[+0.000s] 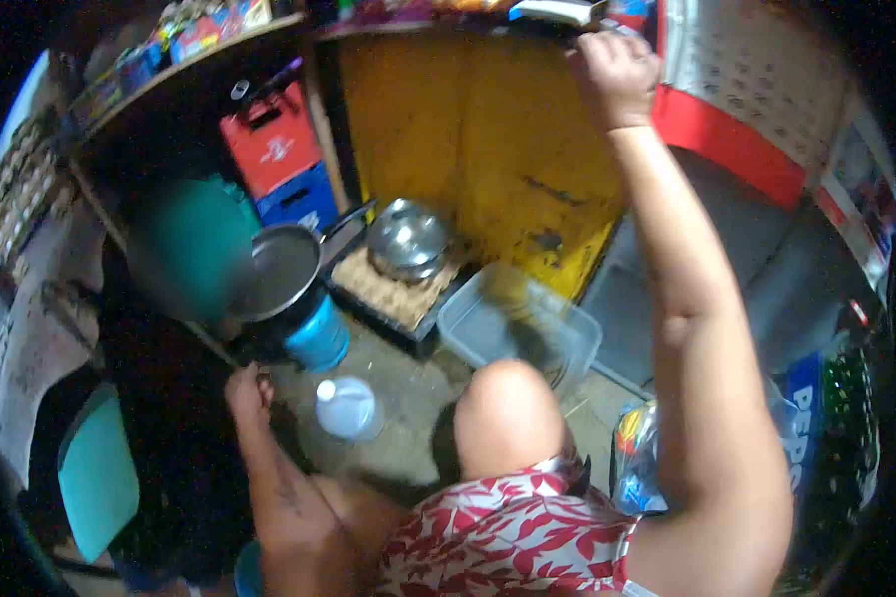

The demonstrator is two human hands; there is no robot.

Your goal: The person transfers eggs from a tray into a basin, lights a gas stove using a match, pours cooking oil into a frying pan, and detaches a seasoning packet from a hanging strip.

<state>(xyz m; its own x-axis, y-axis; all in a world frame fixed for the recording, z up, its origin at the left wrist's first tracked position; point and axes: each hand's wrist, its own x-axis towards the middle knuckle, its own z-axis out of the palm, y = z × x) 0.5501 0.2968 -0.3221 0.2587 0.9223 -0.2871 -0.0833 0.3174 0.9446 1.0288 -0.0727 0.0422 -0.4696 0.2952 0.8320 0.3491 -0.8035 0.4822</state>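
My right hand (617, 80) is raised at the top, fingers curled over at the edge of a shelf crowded with goods. A white and blue item (556, 12) lies just left of its fingertips; what the fingers grip, if anything, is hidden. Low on the left, my left hand (250, 393) is closed beside the lower end of a thin wooden strip (212, 344). I cannot make out what is in it. Close by are a dark frying pan (287, 277) above a blue container (319, 336) and a whitish plastic bottle (347, 408) on the floor.
A shiny metal pot (406, 239) sits on a cardboard-topped stand by the yellow panel (488, 129). A clear plastic tub (577, 343) stands before it. Red crate (269, 144) and blue crate (301, 201) are stacked at left. Egg trays (30, 189) and green bottles (848, 398) flank the space.
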